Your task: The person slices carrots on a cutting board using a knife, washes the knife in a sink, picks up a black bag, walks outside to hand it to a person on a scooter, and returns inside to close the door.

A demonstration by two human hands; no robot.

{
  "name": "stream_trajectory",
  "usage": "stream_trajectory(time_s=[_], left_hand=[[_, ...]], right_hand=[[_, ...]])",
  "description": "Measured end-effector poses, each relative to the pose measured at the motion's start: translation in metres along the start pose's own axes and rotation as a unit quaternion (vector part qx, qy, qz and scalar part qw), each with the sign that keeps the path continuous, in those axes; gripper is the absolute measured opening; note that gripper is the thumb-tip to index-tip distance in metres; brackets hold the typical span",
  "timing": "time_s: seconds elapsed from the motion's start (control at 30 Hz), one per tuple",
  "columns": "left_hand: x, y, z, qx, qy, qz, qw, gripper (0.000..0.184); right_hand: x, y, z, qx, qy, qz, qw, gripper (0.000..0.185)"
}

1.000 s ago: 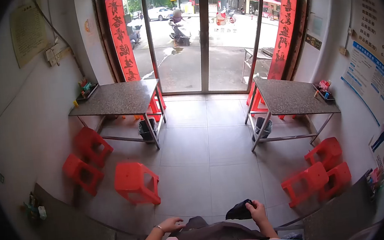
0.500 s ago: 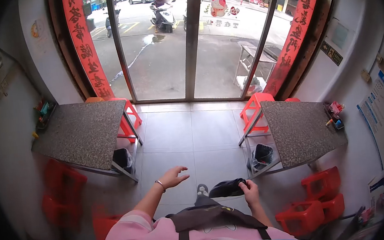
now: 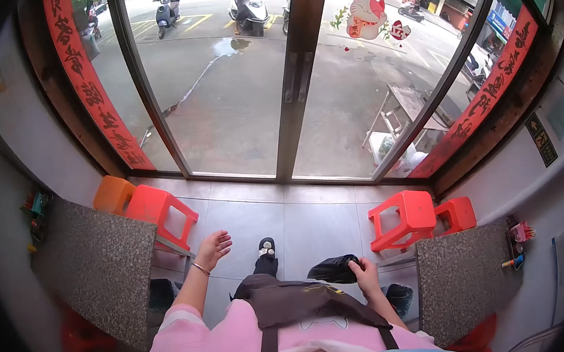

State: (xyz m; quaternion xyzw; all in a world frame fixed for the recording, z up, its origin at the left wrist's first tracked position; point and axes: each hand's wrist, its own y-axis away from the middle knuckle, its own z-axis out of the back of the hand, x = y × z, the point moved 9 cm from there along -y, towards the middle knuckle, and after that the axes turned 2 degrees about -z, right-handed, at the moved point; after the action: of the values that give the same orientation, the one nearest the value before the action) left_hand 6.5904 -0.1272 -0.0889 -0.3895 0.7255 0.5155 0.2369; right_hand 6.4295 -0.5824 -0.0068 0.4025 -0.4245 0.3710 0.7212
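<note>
My right hand (image 3: 367,273) grips the edge of a shiny black plastic bag (image 3: 334,270), bunched and hanging out to the left of the fingers. My left hand (image 3: 214,250) is empty and held out in front, its fingers apart, with a bracelet on the wrist. Between the hands, a dark apron (image 3: 308,302) covers part of a pink shirt, and one black shoe (image 3: 266,247) steps forward on the tiles.
Glass sliding doors (image 3: 299,79) stand ahead. Speckled tables flank me, left (image 3: 100,261) and right (image 3: 468,280). Red stools stand by the left table (image 3: 160,211) and the right one (image 3: 405,218). A black-lined bin (image 3: 400,298) sits near my right arm. Outside, a person sits on a scooter (image 3: 249,9).
I have moved forward towards the glass doors, and the tables now lie closer on both sides. My left hand has shifted left and up. The bag stays in my right hand.
</note>
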Motion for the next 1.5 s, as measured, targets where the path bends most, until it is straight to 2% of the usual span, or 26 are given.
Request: stream_trajectory(time_s=[0.03,0.1,0.13,0.17,0.23,0.37,0.43,0.5,0.57,0.63,0.73,0.8,0.83,0.97,1.03,1.1,1.17,1.27,1.37,1.4,1.43,1.47,1.5], left_hand=[[-0.015,-0.052,0.004,-0.022,0.021,0.003,1.0,0.031],[-0.058,-0.164,-0.031,0.025,0.121,0.012,0.992,0.03],[-0.085,-0.215,-0.059,0.049,0.162,0.032,0.985,0.031],[-0.113,-0.266,-0.1,0.076,0.212,0.048,0.973,0.032],[-0.168,-0.343,-0.182,0.107,0.246,0.059,0.962,0.036],[-0.272,-0.49,-0.333,0.155,0.329,0.06,0.93,0.05],[-0.318,-0.55,-0.388,0.143,0.376,0.061,0.914,0.053],[-0.306,-0.585,-0.406,0.111,0.429,0.068,0.894,0.055],[-0.317,-0.636,-0.427,0.075,0.53,0.149,0.832,0.055],[-0.326,-0.64,-0.43,0.089,0.608,0.221,0.757,0.052],[-0.321,-0.635,-0.424,0.084,0.627,0.244,0.735,0.05],[-0.321,-0.647,-0.422,0.06,0.631,0.262,0.728,0.051],[-0.327,-0.645,-0.418,0.046,0.627,0.272,0.729,0.051],[-0.35,-0.62,-0.395,0.0,0.617,0.294,0.73,0.049],[-0.367,-0.622,-0.378,0.037,0.635,0.263,0.726,0.049],[-0.38,-0.624,-0.353,0.014,0.629,0.243,0.738,0.048],[-0.393,-0.62,-0.326,-0.007,0.645,0.234,0.727,0.046],[-0.417,-0.618,-0.28,-0.024,0.647,0.211,0.732,0.043],[-0.447,-0.624,-0.227,0.01,0.647,0.184,0.739,0.045],[-0.447,-0.625,-0.202,0.01,0.646,0.182,0.741,0.045],[-0.454,-0.625,-0.183,0.075,0.597,0.158,0.783,0.049],[-0.464,-0.626,-0.165,0.14,0.543,0.132,0.818,0.053],[-0.476,-0.625,-0.148,0.135,0.541,0.129,0.82,0.053]], right_hand=[[0.005,-0.043,-0.007,-0.004,0.0,0.018,1.0,0.016],[0.018,-0.122,-0.024,-0.005,-0.01,0.031,0.999,0.016],[0.032,-0.153,-0.032,-0.035,-0.038,0.007,0.999,0.016],[0.047,-0.182,-0.037,-0.066,-0.045,-0.004,0.997,0.016],[0.105,-0.226,-0.04,-0.141,-0.015,0.083,0.986,0.017],[0.16,-0.342,-0.041,-0.16,0.026,0.051,0.985,0.017],[0.178,-0.404,-0.059,-0.081,-0.098,-0.067,0.99,0.016],[0.19,-0.458,-0.069,-0.032,-0.093,-0.019,0.995,0.017],[0.204,-0.522,-0.088,-0.001,-0.091,-0.007,0.996,0.016],[0.226,-0.561,-0.101,0.026,-0.019,-0.033,0.999,0.013],[0.218,-0.609,-0.123,0.091,-0.026,-0.048,0.994,0.015],[0.229,-0.646,-0.136,0.145,0.042,-0.026,0.988,0.017],[0.25,-0.658,-0.146,0.173,0.043,-0.019,0.984,0.019],[0.263,-0.695,-0.182,0.206,0.066,0.017,0.976,0.021],[0.287,-0.706,-0.204,0.249,0.032,-0.019,0.968,0.022],[0.294,-0.724,-0.229,0.275,0.044,-0.009,0.96,0.024],[0.29,-0.737,-0.263,0.31,0.022,-0.01,0.951,0.025],[0.295,-0.756,-0.312,0.31,0.009,-0.025,0.95,0.022],[0.312,-0.78,-0.366,0.304,-0.02,-0.049,0.951,0.017],[0.31,-0.789,-0.388,0.293,-0.061,-0.083,0.95,0.016],[0.313,-0.794,-0.408,0.282,-0.102,-0.119,0.946,0.015],[0.323,-0.804,-0.425,0.266,-0.087,-0.115,0.953,0.014],[0.339,-0.812,-0.442,0.244,-0.082,-0.104,0.961,0.014]])
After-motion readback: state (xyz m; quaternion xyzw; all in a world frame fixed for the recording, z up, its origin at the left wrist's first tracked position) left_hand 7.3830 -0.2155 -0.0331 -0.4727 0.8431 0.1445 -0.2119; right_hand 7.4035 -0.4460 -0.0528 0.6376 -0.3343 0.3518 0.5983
